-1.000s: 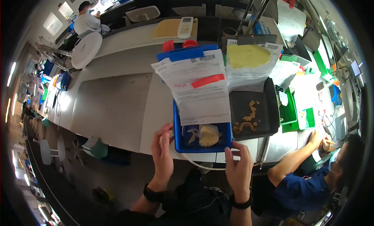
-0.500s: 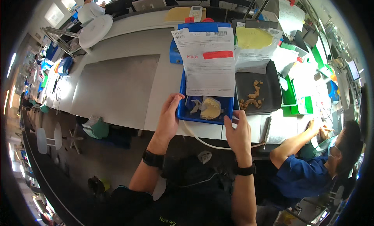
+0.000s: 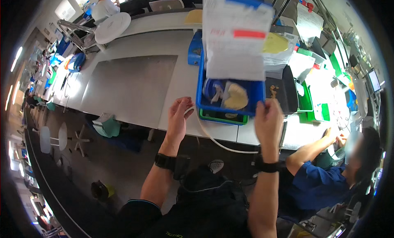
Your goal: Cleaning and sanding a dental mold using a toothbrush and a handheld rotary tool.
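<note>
My right hand (image 3: 269, 117) grips the near right corner of a blue tray (image 3: 199, 88), which is raised and tilted. A cream dental plaster model (image 3: 237, 97) and a small pale piece (image 3: 216, 93) lie in its near part. A printed paper sheet (image 3: 234, 57) with a red mark covers the far part and is blurred by motion. Under the blue tray, a green tray (image 3: 225, 119) shows at its near edge, its contents mostly hidden. My left hand (image 3: 180, 112) hovers left of the trays, apart from them, with loosely bent fingers and nothing in it.
Right of the trays stands a dark grey tray (image 3: 289, 90) with tan pieces (image 3: 273, 91) and papers. A co-worker in blue (image 3: 320, 184) sits at the right. A metal plate (image 3: 127, 82) lies on the bench to the left. A white hose (image 3: 217, 145) hangs at the front edge.
The blue tray has risen and shifted right, with its paper tilting up, uncovering the green tray below. My left hand has let go of its left side; my right hand has moved up with it.
</note>
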Demonstrator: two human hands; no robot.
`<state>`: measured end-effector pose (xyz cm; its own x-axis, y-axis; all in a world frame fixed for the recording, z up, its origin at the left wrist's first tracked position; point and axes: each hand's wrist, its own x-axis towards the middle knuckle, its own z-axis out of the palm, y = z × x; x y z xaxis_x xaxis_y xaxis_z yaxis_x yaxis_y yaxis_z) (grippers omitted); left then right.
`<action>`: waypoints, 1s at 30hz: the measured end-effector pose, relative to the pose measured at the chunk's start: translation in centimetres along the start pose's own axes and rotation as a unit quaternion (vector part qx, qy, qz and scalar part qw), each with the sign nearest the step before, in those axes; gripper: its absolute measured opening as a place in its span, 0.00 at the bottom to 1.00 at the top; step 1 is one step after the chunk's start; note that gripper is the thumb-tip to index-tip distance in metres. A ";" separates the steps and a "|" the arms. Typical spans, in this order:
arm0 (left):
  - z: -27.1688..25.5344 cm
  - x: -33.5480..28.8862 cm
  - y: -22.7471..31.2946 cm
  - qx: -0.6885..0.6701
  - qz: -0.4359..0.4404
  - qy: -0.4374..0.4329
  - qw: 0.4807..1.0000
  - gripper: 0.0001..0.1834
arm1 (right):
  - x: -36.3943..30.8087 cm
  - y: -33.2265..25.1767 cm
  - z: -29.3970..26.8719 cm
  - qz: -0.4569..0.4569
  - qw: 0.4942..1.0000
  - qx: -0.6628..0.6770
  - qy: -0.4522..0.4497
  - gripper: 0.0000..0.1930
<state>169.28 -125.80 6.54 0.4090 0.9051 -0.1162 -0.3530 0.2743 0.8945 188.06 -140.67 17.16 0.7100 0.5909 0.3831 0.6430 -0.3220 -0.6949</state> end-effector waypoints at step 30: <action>5.4 4.4 -0.5 0.527 0.337 -0.270 0.732 0.04 | 2.5 -4.9 -8.8 0.045 0.994 0.070 0.064 0.11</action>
<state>175.78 -123.66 7.95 0.8146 0.3815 0.4369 0.1023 -0.8359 0.5393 189.21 -144.10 26.91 0.7991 0.4628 0.3837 0.5352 -0.2569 -0.8048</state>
